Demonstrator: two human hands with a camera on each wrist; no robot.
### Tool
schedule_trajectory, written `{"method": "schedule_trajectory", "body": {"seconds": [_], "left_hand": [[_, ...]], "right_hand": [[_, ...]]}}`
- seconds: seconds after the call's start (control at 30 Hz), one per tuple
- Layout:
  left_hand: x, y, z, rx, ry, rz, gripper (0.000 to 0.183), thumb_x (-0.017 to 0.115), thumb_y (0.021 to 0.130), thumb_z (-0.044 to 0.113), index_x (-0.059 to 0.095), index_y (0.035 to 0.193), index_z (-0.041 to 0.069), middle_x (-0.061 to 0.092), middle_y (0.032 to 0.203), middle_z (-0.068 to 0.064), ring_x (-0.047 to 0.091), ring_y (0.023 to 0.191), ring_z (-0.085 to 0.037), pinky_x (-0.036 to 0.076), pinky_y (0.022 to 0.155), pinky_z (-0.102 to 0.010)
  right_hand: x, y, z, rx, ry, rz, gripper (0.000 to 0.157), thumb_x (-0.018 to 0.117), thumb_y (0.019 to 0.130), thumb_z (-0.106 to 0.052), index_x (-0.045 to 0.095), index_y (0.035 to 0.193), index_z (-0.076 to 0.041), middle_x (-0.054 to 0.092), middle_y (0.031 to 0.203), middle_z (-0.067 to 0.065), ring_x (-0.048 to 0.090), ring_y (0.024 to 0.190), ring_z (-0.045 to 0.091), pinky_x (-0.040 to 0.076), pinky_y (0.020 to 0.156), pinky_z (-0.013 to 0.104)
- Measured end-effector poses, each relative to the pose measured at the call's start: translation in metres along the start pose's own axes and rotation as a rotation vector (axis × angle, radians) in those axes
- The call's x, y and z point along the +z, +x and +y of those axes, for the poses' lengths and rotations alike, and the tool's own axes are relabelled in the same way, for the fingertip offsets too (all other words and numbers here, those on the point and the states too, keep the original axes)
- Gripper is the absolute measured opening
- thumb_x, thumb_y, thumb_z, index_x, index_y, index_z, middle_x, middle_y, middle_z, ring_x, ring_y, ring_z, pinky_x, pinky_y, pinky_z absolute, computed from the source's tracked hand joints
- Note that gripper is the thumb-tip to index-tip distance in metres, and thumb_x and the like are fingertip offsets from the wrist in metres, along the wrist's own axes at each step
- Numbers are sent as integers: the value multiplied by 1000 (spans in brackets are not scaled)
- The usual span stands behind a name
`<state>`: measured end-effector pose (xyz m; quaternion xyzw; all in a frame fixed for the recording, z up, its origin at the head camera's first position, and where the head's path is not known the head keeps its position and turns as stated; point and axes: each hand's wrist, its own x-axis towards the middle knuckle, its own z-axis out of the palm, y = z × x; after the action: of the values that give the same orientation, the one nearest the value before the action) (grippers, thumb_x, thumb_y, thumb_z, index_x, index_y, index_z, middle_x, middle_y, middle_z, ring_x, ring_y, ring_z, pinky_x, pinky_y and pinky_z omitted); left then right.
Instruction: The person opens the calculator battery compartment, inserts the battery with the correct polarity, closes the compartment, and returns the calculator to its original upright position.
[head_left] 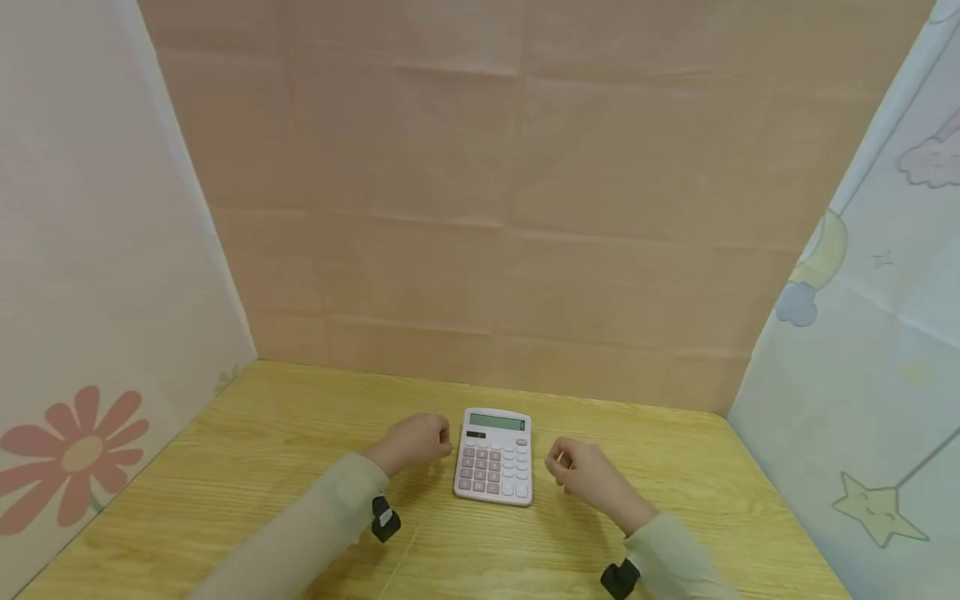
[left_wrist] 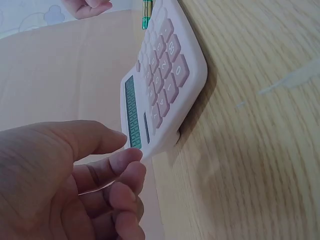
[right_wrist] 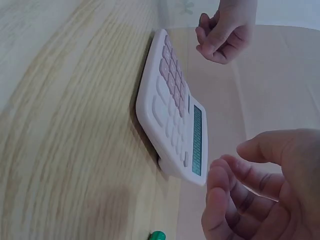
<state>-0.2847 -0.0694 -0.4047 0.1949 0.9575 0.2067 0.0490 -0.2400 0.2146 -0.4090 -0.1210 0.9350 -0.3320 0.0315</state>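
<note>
A pink and white calculator [head_left: 492,457] lies face up on the wooden table, its screen at the far end reading 0. To its left my left hand [head_left: 416,440] hovers with loosely bent fingers and nothing in them; in the left wrist view the thumb and fingertips [left_wrist: 131,156] appear near the screen end. On the other side, my right hand [head_left: 588,475] is held above the table, fingers loosely bent and bare. A green and gold battery [left_wrist: 146,14] shows beyond the calculator in the left wrist view, and its green end [right_wrist: 157,235] peeks in at the bottom of the right wrist view.
The wooden table [head_left: 315,417] meets a brown paper backdrop [head_left: 487,208] at the back. A white sheet with a red flower [head_left: 82,454] closes off the left side, and a pale sheet with moon and star prints [head_left: 877,508] the right. Black wrist cameras sit on both sleeves.
</note>
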Motion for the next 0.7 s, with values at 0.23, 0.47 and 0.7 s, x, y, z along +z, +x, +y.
{"method": "schedule_trajectory", "body": {"seconds": [0.23, 0.47, 0.7], "left_hand": [[3, 4, -5, -4, -42, -22, 15, 63, 90, 17, 58, 77, 13, 55, 69, 2, 48, 60, -12, 39, 54, -28], [10, 10, -9, -57, -192, -74, 12, 59, 93, 14, 57, 82, 9, 56, 65, -1, 51, 53, -12, 42, 50, -27], [23, 15, -10, -153, -311, -117, 12, 59, 94, 15, 57, 96, 3, 59, 74, -6, 58, 60, -15, 49, 54, -27]], "right_hand": [[9, 8, 1, 0, 43, -43, 8, 58, 96, -13, 60, 94, -5, 53, 66, 2, 50, 54, 13, 41, 48, 25], [17, 25, -4, 96, 82, -20, 14, 57, 96, -12, 56, 106, -3, 60, 80, 9, 56, 61, 16, 46, 52, 28], [13, 45, -3, 149, 4, 28, 43, 54, 97, -17, 46, 135, 4, 63, 116, 21, 64, 95, 29, 53, 80, 43]]}}
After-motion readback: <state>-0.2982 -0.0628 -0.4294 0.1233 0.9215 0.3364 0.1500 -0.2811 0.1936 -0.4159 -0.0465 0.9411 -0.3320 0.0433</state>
